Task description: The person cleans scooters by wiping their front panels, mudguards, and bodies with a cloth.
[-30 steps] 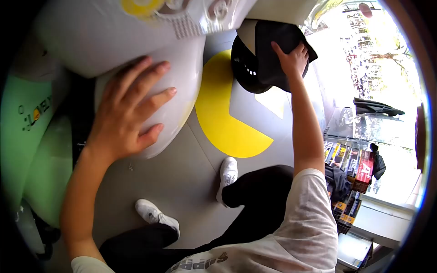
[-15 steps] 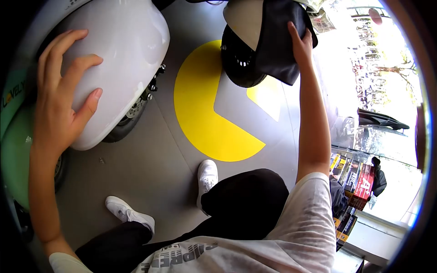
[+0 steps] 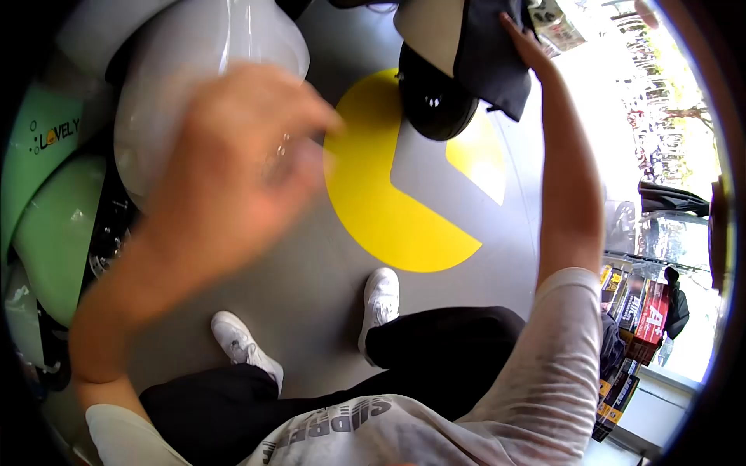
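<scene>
My left hand (image 3: 249,144) is in mid-air in front of the white scooter body panel (image 3: 268,35), smeared by motion, so its fingers cannot be made out clearly. At the top, my right hand (image 3: 527,45) grips the edge of a black sheet-like cover (image 3: 491,66), with some of the fingers hidden. That cover hangs over the side of a cream scooter fender (image 3: 427,31). Below the fender is a black front wheel (image 3: 435,105) on the floor.
A green scooter body (image 3: 58,233) with "LOVELY" lettering stands at the left. Yellow floor marking (image 3: 365,179) lies between the scooters and my white shoes (image 3: 381,303). Stacked boxes (image 3: 649,318) are at the right, beside a bright window.
My left hand has left the white panel and swung right, toward the middle. My right hand remains on the black cover, whose lower edge has shifted. The whole view has shifted slightly.
</scene>
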Demonstrator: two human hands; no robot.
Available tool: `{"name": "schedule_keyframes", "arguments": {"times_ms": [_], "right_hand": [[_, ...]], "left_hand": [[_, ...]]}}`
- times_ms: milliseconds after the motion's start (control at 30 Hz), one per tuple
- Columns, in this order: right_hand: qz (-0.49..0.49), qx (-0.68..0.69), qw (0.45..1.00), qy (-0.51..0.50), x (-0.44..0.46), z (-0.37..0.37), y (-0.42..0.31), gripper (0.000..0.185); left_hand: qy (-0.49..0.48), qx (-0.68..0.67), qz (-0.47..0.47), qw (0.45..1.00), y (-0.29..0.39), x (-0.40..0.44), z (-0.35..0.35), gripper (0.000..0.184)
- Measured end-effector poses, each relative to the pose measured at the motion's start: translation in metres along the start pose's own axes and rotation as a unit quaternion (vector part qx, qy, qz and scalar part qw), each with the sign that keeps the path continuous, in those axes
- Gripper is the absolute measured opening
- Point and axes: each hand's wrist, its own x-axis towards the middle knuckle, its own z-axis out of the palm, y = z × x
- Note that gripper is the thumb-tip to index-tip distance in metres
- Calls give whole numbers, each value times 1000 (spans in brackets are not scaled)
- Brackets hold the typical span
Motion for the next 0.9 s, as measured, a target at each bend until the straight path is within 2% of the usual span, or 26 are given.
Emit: {"name": "schedule_keyframes", "arguments": {"times_ms": [67,100,167,200,233,267,300,467,500,567,600,733,767,800,833,900], "right_hand": [[2,33,999,20,-27,-2,-22,138],[-9,65,998,19,-30,3,-22,140],[4,97,995,-4,-24,4,-15,140],[8,80,997,4,-30,2,-23,140],[11,63,998,10,-40,-1,-28,140],[6,56,998,-1,-34,1,-25,136],[5,49,999,-13,-30,2,-20,133],[32,46,994,-94,-19,-8,-16,138],[20,61,995,-81,-47,-16,-35,138],[30,40,992,-112,-42,-21,-30,137],[-15,68,983,-169,-16,-20,3,137],[26,60,986,-150,-6,-13,-2,134],[26,66,987,-147,-7,-17,-1,135],[32,67,987,-145,-20,-24,-18,135],[9,57,991,-124,-40,-28,-50,136],[-2,46,994,-100,-46,-13,-61,137]], "left_hand": [[-21,-234,122,964,57,6,25,19],[-50,-252,136,957,99,5,33,24],[-19,-356,187,915,158,-3,61,29],[-2,-461,182,868,182,-2,62,30],[58,-497,200,842,207,-5,69,30],[136,-524,189,819,226,-4,67,25],[16,-547,196,814,221,1,43,17],[-37,-523,261,810,218,9,24,20],[-35,-519,260,813,220,5,21,20],[-240,-711,202,629,224,-3,12,23],[-320,-731,210,564,220,-5,5,25],[-266,-701,226,621,179,-10,5,29],[-201,-579,237,754,156,-11,8,36],[-89,-467,260,840,134,-19,27,23],[7,-399,203,894,104,-24,42,17],[-103,-142,180,968,27,-19,23,17]]}}
